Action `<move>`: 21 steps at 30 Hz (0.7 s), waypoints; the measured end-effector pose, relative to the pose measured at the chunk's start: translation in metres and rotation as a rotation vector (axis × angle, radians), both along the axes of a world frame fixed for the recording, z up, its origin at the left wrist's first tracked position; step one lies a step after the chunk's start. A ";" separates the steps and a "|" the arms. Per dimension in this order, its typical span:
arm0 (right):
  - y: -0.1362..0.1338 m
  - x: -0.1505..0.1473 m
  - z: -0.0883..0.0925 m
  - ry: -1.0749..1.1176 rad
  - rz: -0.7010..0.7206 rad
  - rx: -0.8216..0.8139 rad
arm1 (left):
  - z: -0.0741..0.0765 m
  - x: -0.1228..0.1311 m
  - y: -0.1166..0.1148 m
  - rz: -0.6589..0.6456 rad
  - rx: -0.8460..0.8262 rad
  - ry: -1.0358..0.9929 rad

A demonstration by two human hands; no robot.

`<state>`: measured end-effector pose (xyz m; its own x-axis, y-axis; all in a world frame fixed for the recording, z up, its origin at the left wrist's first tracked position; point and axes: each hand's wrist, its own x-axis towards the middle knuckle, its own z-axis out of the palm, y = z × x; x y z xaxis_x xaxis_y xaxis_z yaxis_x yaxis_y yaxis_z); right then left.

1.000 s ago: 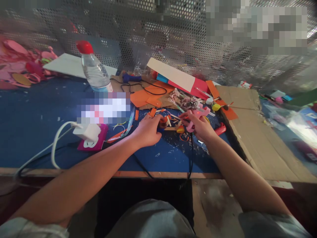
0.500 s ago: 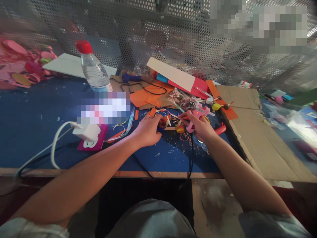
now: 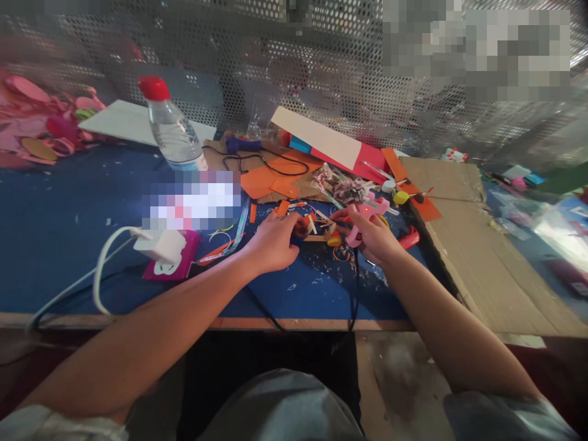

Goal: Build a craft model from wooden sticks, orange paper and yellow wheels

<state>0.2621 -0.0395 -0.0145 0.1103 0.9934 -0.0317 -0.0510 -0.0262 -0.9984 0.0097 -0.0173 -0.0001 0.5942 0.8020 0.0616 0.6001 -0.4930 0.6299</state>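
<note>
My right hand (image 3: 379, 236) is closed around a pink hot glue gun (image 3: 371, 210) with a lit red light. A black cord (image 3: 355, 288) runs down from it toward the table's front edge. The gun's front end points left, toward a small craft piece of light wooden sticks (image 3: 316, 239). Curled fingers of my left hand (image 3: 275, 244) hold that piece at its left end; part of it is hidden behind them. An orange strip (image 3: 283, 207) sticks up behind my left knuckles. Near the sticks' right end shows a small yellow part (image 3: 334, 239).
A red-capped water bottle (image 3: 177, 135) and a white charger (image 3: 158, 245) in a magenta power socket (image 3: 190, 248) stand left. Orange sheets (image 3: 261, 182), a bundle of wrapped sticks (image 3: 344, 184) and a red tool handle (image 3: 410, 237) lie around my hands. Cardboard (image 3: 487, 263) covers the right side.
Almost nothing differs. Both hands keep their holds on the glue gun and the stick piece, and the view has shifted very slightly.
</note>
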 end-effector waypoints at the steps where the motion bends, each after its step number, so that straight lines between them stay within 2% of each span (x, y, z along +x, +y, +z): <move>1: 0.000 0.000 0.001 0.000 0.005 -0.005 | 0.000 0.000 0.000 0.003 0.003 0.004; 8: -0.004 -0.001 0.004 0.004 0.113 -0.107 | -0.002 0.000 0.001 -0.002 0.011 0.014; 17: 0.000 -0.002 -0.001 0.018 0.085 -0.080 | -0.003 0.000 0.000 0.005 -0.002 -0.003; 21: -0.001 -0.002 0.000 0.007 0.066 -0.015 | -0.003 0.000 0.000 0.015 -0.020 0.003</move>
<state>0.2600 -0.0404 -0.0149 0.0438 0.9979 -0.0476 -0.0560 -0.0451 -0.9974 0.0096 -0.0169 -0.0027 0.5823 0.8118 0.0438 0.6092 -0.4715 0.6376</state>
